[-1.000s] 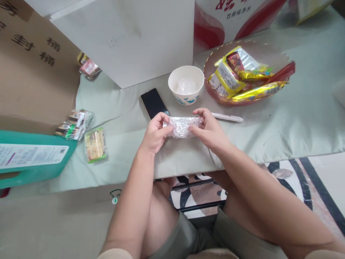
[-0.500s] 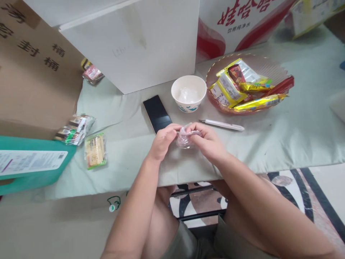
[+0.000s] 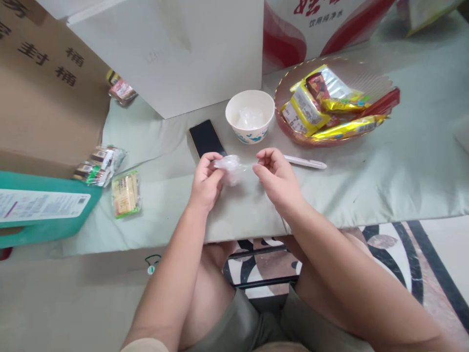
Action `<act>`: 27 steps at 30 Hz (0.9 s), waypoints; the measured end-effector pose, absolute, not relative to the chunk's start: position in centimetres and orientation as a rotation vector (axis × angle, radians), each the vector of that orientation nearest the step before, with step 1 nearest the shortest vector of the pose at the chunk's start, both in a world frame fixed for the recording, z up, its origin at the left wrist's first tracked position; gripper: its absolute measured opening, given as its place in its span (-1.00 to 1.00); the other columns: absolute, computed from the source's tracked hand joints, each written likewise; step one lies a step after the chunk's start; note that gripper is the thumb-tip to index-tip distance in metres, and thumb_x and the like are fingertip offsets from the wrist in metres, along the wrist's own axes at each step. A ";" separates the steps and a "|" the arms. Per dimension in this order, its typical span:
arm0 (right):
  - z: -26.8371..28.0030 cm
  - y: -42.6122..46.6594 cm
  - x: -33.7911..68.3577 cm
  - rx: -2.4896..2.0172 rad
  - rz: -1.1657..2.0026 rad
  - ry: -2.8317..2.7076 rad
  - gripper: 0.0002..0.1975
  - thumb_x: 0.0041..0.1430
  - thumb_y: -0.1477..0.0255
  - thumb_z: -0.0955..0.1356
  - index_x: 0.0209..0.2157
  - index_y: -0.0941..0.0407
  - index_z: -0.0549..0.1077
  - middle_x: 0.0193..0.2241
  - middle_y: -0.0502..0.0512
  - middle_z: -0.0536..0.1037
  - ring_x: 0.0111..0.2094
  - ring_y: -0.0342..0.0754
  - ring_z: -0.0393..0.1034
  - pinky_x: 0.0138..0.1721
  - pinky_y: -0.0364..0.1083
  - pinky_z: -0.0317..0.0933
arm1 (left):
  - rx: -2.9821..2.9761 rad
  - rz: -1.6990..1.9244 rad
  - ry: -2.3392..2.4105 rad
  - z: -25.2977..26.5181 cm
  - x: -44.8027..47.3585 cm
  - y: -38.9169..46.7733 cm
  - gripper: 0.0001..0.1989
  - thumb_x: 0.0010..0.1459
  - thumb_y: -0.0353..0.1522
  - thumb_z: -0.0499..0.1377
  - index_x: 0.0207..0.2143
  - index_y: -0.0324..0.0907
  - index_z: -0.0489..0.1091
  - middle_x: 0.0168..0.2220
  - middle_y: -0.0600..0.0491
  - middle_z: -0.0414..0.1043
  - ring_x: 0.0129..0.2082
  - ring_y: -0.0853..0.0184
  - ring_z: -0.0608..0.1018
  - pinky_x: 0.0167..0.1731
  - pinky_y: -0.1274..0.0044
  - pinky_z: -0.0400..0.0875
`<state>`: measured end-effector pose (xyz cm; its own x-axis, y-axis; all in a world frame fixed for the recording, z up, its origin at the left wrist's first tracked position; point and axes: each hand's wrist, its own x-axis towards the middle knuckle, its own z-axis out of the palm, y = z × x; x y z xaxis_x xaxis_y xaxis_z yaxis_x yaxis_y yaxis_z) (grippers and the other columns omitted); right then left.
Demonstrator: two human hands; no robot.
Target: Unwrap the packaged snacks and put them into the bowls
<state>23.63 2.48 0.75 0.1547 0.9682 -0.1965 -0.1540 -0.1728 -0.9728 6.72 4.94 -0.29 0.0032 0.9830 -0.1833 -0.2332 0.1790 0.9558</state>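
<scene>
Crumpled clear plastic film (image 3: 232, 171) sticks out from the pinched fingers of my left hand (image 3: 208, 182). My right hand (image 3: 275, 176) is apart from the film, to its right, with thumb and fingertips separated and nothing visible between them. Behind my left hand lies a dark smartphone (image 3: 207, 139). A white paper bowl (image 3: 249, 136) with a blue-green pattern stands beyond both hands and has more clear film (image 3: 249, 119) inside. Partly hidden by my right hand is a white pen (image 3: 307, 162).
A scalloped pinkish glass dish (image 3: 311, 142) of packaged snacks sits right of the bowl. White (image 3: 205, 63), red-and-white (image 3: 311, 39) and brown (image 3: 44, 112) boxes stand at the back and left. Snack packets (image 3: 126, 194) lie near a green container (image 3: 73, 215). The cloth-covered table's front edge (image 3: 242, 239) runs below my forearms.
My hands have separated. The plastic film has gone from between both hands to my left hand alone, and my right hand's fingers have come off it. The view has shifted slightly.
</scene>
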 end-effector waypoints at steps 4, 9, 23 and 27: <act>1.0 2.4 24.0 -1.254 1.298 -0.852 -0.74 -0.01 0.35 0.35 -0.22 0.04 0.32 -0.39 -0.09 0.37 -0.37 -0.13 0.27 -0.27 -0.06 0.15 | 0.871 1.312 1.169 0.3 5.9 4.9 -0.73 -0.09 -0.43 0.34 -0.35 -0.07 0.34 -0.53 0.20 0.39 -0.60 0.48 0.39 -0.61 0.65 0.28; 1.1 2.1 24.5 -1.241 1.353 -0.903 -0.75 0.01 0.32 0.32 -0.21 0.03 0.33 -0.39 -0.10 0.38 -0.38 -0.13 0.27 -0.30 -0.07 0.17 | 0.922 1.525 1.222 3.1 6.5 6.7 -0.60 -0.07 -0.61 0.27 -0.22 -0.04 0.37 -0.58 0.25 0.39 -0.63 0.44 0.38 -0.65 0.65 0.23; 4.9 2.4 23.3 -1.061 1.518 -0.749 -0.84 0.07 0.31 0.32 -0.29 0.04 0.35 -0.44 -0.13 0.37 -0.42 -0.16 0.27 -0.34 -0.10 0.15 | 2.442 0.027 1.604 8.4 16.6 21.0 -0.73 -0.02 -0.57 0.39 -0.25 -0.17 0.53 -0.25 0.06 0.40 -0.02 0.13 0.46 0.17 0.30 0.24; 6.1 1.9 24.1 -1.027 1.501 -0.795 -0.91 0.10 0.36 0.33 -0.32 0.05 0.38 -0.45 -0.13 0.38 -0.42 -0.17 0.28 -0.35 -0.12 0.14 | 2.488 -0.327 1.554 6.8 16.8 20.7 -0.86 0.04 -0.55 0.29 -0.45 -0.19 0.41 -0.33 0.01 0.45 -0.09 0.13 0.52 0.06 0.33 0.31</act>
<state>24.12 1.88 6.10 -0.0268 0.9829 -0.1821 -0.4015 -0.1774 -0.8985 16.81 20.74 6.84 0.4265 0.8587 -0.2843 0.9004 -0.4328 0.0437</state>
